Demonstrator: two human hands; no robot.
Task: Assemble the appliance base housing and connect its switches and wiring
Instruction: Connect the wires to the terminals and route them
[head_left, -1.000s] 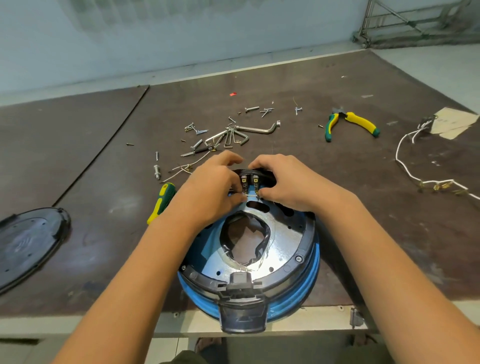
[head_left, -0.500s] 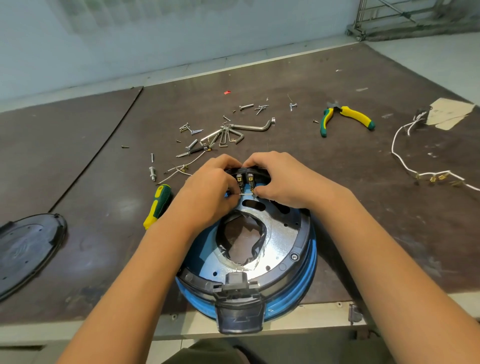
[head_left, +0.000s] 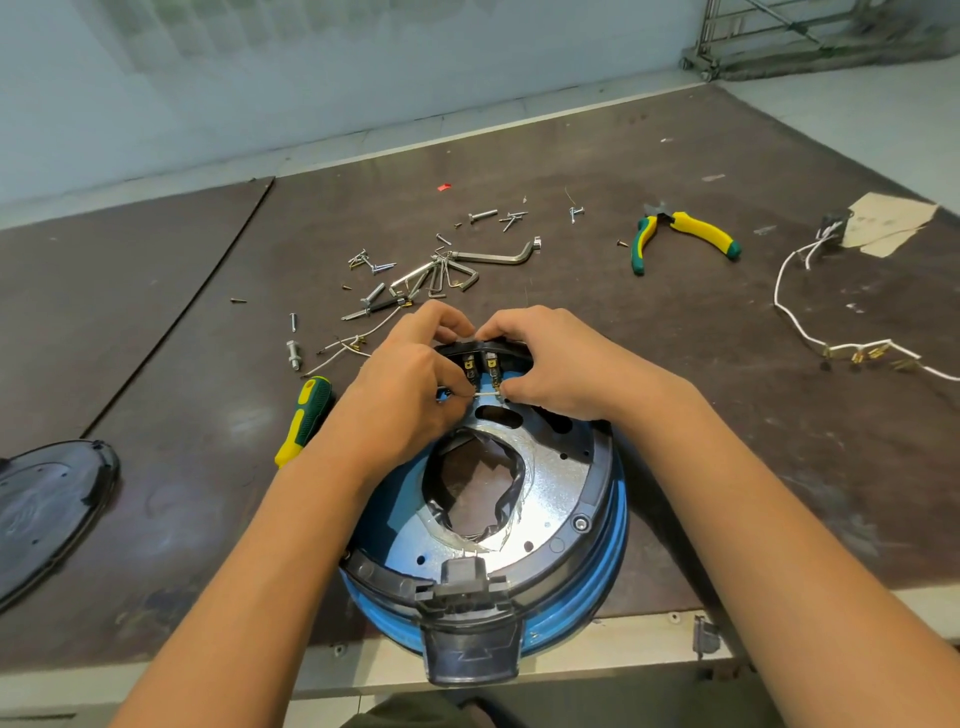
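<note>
Comparing with a second ago: both hands keep to the far edge of the round blue plastic base housing with its silver metal plate (head_left: 597, 587), which sits at the near edge of the dark brown surface (head_left: 727, 415). A short white wire lead (head_left: 487, 395) now shows taut between them, just below the black switch block with brass terminals (head_left: 480, 358).

Left hand (head_left: 400, 395): fingers curled, pinching the lead's left end. Right hand (head_left: 556, 364): pinching the right end, its other fingers over the block. Judgement: the lead is being seated on a terminal; wiring is under way, not finished.

Around:
- green-and-yellow screwdriver (head_left: 304, 418), just beside the left wrist
- loose screws and hex keys (head_left: 441, 270), beyond the hands
- yellow-and-green pliers (head_left: 685, 234)
- long white wire harness with brass connectors (head_left: 831, 345), well apart to the right
- black oval cover (head_left: 47, 509), far left

The fingers hide the terminals' lower ends.
</note>
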